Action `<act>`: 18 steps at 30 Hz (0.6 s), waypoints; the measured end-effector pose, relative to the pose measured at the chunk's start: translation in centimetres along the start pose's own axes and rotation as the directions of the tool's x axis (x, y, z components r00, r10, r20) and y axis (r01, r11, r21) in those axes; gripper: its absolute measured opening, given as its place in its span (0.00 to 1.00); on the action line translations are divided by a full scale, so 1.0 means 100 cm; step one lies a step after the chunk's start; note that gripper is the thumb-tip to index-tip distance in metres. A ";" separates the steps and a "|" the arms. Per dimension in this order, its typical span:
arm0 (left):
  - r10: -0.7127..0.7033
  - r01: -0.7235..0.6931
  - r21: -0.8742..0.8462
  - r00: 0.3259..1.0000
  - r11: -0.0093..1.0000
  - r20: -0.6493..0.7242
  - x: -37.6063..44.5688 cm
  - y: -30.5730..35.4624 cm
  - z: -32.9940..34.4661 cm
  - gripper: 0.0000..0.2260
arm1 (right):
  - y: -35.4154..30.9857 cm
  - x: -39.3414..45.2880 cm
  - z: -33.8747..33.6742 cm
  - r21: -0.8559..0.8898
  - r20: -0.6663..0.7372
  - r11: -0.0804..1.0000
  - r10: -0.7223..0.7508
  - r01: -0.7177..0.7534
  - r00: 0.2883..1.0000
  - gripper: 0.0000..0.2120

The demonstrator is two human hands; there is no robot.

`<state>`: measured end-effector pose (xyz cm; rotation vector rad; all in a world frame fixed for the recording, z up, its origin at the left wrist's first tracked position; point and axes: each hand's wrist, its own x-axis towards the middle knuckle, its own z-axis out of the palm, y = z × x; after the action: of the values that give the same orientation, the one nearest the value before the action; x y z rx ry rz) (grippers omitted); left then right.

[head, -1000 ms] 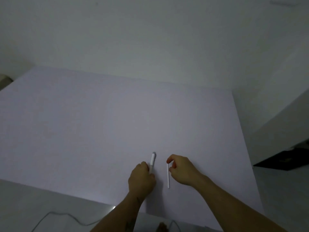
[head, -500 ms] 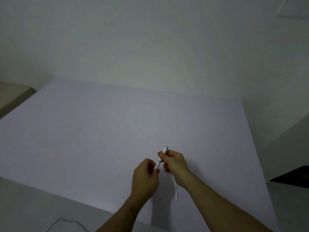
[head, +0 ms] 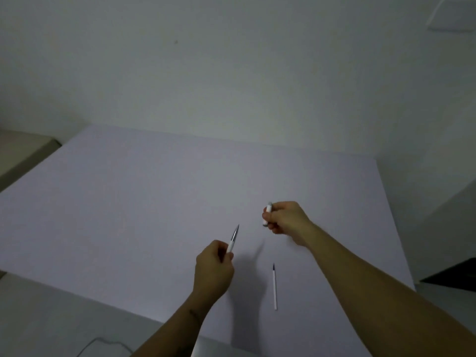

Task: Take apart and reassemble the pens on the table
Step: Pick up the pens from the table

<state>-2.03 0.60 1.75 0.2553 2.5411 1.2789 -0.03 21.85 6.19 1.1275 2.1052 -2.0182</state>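
My left hand (head: 213,269) holds the front half of a white pen (head: 233,239), its silver pointed tip aimed up and away from me. My right hand (head: 286,219) is closed around the other white pen half (head: 267,213), a short barrel piece held nearly upright above the table. The two halves are apart, about a hand's width between them. A thin white refill (head: 274,286) with a dark tip lies on the pale lilac table (head: 128,202), below my right forearm and between my two arms.
A white wall rises behind the table's far edge. A thin cable (head: 103,342) lies on the grey surface at the near left. A dark object (head: 453,276) sits off the table's right edge. A beige ledge (head: 23,155) stands at the far left.
The pen that both hands held together has come apart. My left hand moved left with the tipped half, and my right hand moved right and away with the barrel half.
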 end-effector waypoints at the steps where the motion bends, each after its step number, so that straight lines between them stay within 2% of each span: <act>1: 0.001 -0.001 -0.010 1.000 1.000 -0.006 0.002 0.003 0.000 0.04 | 0.015 -0.003 0.010 -0.064 -0.006 0.997 0.032 -0.032 0.999 0.03; 4: -0.034 0.033 -0.055 0.999 0.998 -0.012 0.002 0.002 -0.003 0.04 | 0.061 -0.014 0.038 -0.336 -0.050 0.938 0.076 -0.089 0.996 0.03; 6: -0.065 0.064 -0.072 0.998 0.995 -0.013 -0.002 -0.006 -0.004 0.03 | 0.081 -0.022 0.050 -0.508 -0.044 0.857 0.079 -0.091 0.996 0.03; 7: -0.085 0.083 -0.077 0.996 0.994 -0.013 -0.005 -0.010 -0.005 0.03 | 0.087 -0.026 0.056 -0.571 -0.037 0.817 0.078 -0.085 0.996 0.06; 14: -0.151 0.152 -0.034 0.988 0.988 0.021 -0.017 -0.045 -0.020 0.03 | 0.101 -0.029 0.085 -0.738 -0.037 0.674 0.024 -0.044 0.999 0.19; 18: -0.132 0.131 0.014 0.988 0.991 0.079 -0.019 -0.057 -0.032 0.03 | 0.108 -0.033 0.094 -0.766 -0.074 0.640 -0.009 -0.051 0.997 0.18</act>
<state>-1.44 -5.68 -0.67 0.1350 2.4522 1.1847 3.44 11.06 -3.12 1.0202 2.5347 -0.8244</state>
